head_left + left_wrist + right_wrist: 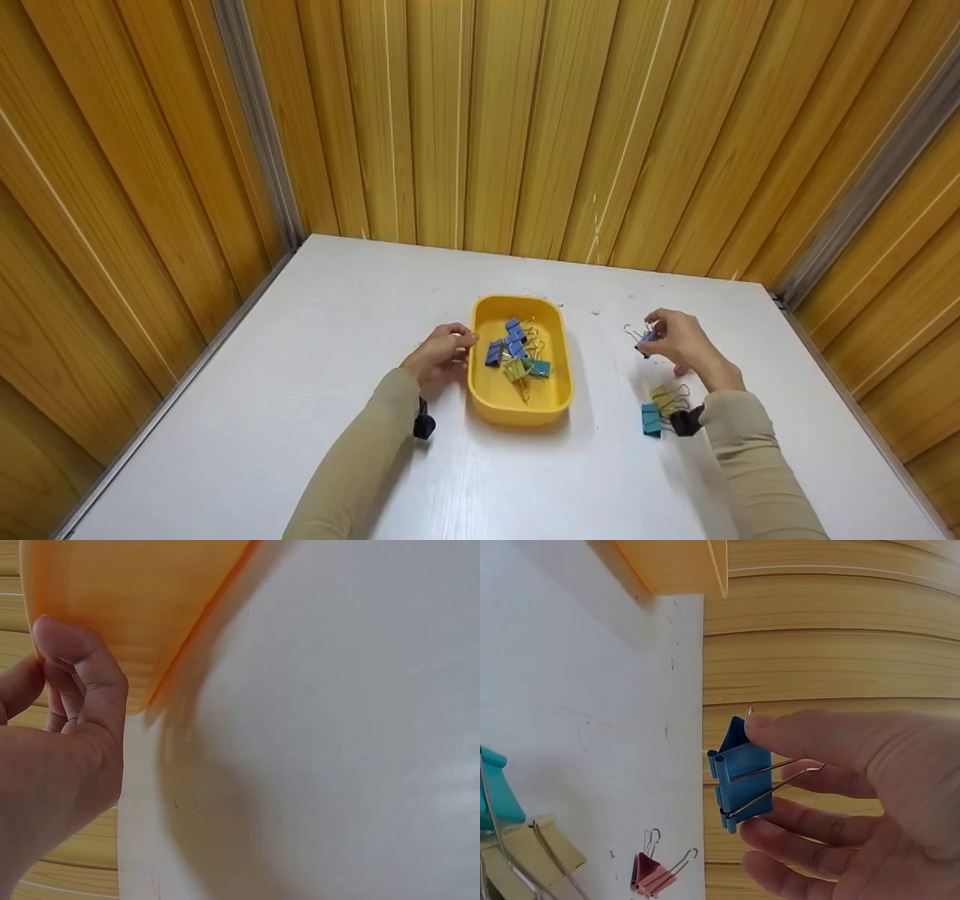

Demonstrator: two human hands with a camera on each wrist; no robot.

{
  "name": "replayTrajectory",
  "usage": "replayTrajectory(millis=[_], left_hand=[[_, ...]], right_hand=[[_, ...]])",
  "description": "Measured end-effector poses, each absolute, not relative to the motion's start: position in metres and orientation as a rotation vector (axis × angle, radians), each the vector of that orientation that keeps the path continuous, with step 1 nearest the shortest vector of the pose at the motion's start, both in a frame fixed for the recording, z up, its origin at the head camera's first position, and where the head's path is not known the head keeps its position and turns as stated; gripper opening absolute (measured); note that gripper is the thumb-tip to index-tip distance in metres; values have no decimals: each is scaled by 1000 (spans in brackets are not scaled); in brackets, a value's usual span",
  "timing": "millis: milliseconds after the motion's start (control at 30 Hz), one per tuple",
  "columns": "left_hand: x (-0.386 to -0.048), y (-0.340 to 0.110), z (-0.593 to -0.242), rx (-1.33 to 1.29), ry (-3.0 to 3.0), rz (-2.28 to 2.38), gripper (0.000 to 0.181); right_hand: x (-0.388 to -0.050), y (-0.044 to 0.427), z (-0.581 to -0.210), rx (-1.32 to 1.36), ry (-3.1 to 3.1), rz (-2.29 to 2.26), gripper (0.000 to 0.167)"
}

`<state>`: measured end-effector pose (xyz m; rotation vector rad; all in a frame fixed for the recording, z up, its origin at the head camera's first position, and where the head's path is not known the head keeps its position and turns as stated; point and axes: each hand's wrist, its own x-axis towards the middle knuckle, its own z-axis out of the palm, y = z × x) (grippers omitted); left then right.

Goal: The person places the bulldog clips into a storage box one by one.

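The left hand [442, 350] pinches the left rim of a yellow container [523, 417]; in the left wrist view its thumb and fingers [82, 682] close on the container's wall [142, 585]. Inside lie several binder clips, among them a blue one [494, 352], a yellow-green one [516, 368] and a teal one [539, 368]. To the right of the container, the right hand [681, 342] holds blue binder clip material [646, 344] above the table; the right wrist view shows blue clip bodies [747, 778] pressed together between thumb and fingers.
Near the right wrist, a yellow clip [661, 399] and a teal clip [651, 420] lie on the white table [300, 420]. A pink clip [654, 875] shows in the right wrist view. Wood-patterned walls [495, 127] enclose the table's back and sides.
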<state>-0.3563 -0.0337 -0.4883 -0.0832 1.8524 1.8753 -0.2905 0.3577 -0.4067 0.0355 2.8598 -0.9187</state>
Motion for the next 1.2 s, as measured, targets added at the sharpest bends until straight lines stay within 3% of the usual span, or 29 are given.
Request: replayTrajectory(millis=[633,1200], left_hand=[[-354,-35,-488,-74,1811,1897,12],[-356,-32,-486,-88,1841,1887,12]], right_hand=[[-311,313,-396,-224,3003,-846,53],[-326,266,-399,-365,2960,-909,58]])
